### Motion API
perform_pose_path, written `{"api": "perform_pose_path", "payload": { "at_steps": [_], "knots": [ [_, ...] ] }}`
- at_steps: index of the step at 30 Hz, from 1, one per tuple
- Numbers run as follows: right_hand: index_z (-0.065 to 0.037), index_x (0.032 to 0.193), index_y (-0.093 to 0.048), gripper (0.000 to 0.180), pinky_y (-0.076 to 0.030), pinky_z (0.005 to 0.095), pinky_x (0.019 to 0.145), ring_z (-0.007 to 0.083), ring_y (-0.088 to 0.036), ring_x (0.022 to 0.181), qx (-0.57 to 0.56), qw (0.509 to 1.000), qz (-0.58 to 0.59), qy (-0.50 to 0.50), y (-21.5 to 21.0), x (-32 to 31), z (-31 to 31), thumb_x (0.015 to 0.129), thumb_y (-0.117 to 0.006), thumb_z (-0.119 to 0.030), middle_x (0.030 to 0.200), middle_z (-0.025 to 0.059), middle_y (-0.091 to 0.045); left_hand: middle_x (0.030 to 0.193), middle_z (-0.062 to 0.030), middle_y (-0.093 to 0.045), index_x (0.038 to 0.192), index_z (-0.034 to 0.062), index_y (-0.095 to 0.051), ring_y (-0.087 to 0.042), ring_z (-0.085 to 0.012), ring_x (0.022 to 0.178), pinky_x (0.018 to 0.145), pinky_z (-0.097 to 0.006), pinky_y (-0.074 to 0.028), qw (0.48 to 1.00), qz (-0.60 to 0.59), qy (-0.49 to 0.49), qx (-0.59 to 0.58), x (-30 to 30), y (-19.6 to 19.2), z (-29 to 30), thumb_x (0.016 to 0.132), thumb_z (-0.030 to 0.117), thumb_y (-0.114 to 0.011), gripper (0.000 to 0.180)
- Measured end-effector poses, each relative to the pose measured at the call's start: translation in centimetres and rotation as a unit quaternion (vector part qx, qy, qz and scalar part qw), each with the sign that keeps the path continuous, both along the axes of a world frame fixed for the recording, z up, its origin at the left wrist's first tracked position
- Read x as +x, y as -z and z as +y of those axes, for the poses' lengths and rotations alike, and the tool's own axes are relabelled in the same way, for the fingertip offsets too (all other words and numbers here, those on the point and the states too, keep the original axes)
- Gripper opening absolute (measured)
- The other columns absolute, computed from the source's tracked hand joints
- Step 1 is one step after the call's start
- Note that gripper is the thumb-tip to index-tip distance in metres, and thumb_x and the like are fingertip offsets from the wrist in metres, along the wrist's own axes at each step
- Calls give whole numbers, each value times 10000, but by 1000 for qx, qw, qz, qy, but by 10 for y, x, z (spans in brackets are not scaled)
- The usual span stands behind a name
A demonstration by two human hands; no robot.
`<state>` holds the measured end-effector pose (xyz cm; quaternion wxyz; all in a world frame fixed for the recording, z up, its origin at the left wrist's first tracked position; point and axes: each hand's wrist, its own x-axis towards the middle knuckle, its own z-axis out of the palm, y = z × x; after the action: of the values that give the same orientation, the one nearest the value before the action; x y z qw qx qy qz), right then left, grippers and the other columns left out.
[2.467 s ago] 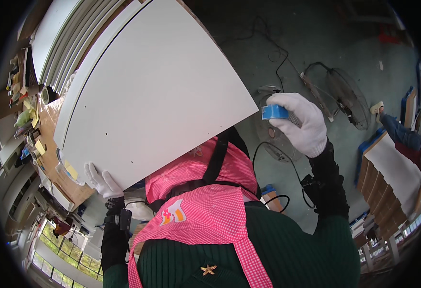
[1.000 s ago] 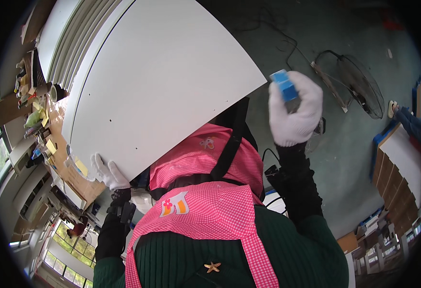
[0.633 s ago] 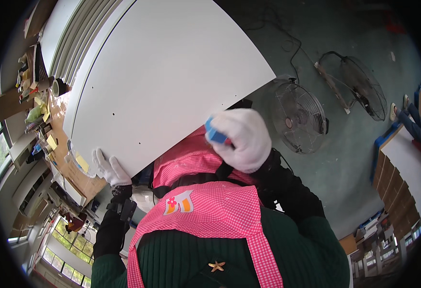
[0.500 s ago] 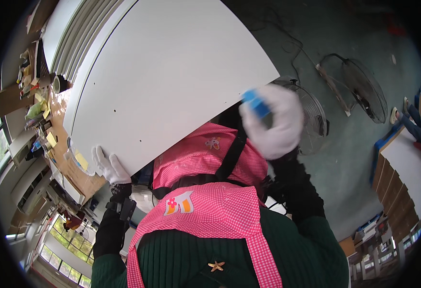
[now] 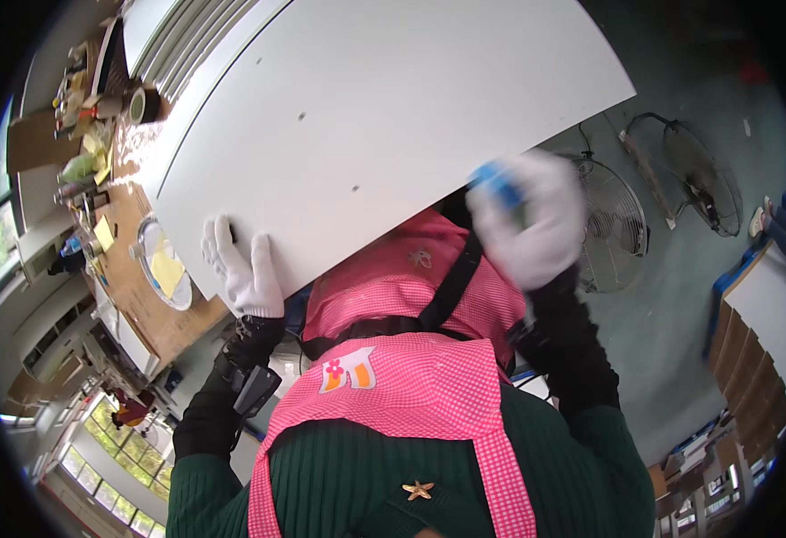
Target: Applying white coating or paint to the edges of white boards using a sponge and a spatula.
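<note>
White, flat rectangular panel (image 5: 366, 125) fills the upper centre of the frame, its lower edge crossing just above the pink checked apron (image 5: 393, 394). Grey-green floor at right offers open room, occupied only by two round wire-guard fans (image 5: 612, 224). Cluttered wooden workbench (image 5: 133, 269) bounds the left side. Left hand (image 5: 240, 269), white-gloved, lies open and flat against the panel's lower left edge. Right hand (image 5: 536, 224), gloved and blurred, is closed around a small blue block (image 5: 496, 184) at the panel's lower right edge.
</note>
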<state>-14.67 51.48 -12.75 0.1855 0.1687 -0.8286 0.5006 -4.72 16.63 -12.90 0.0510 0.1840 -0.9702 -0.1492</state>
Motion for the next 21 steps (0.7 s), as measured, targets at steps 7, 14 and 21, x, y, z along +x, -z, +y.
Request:
{"api": "perform_pose_path", "payload": {
  "at_steps": [7,14,21],
  "knots": [
    [-11,1078,-622,311,-507,291,771,133,-601,843,-33,959,-114,258,11,26,-51,829,-783,-108,976,64,-637,1111,-160,-497,1304,-80,-440,-442,-296,1079,1024,-432,-328,958,177,48,221,2,2,-22,916,253,-631,545],
    [-82,978,-656,279,-505,363,699,259,-628,786,-13,981,-60,-184,-2,123,-194,748,-813,-96,881,97,-630,1291,-232,-508,1407,-124,-380,-458,-354,1220,1092,-433,-312,946,129,53,291,7,-5,-46,891,326,-650,737],
    [-10,1061,-609,291,-504,280,753,125,-588,824,14,965,-90,248,15,83,-121,840,-777,-96,992,63,-625,1503,-249,-397,1408,138,-521,-327,-367,1430,1170,-442,-278,981,63,141,119,6,-28,-77,859,278,-686,589]
  ]
}}
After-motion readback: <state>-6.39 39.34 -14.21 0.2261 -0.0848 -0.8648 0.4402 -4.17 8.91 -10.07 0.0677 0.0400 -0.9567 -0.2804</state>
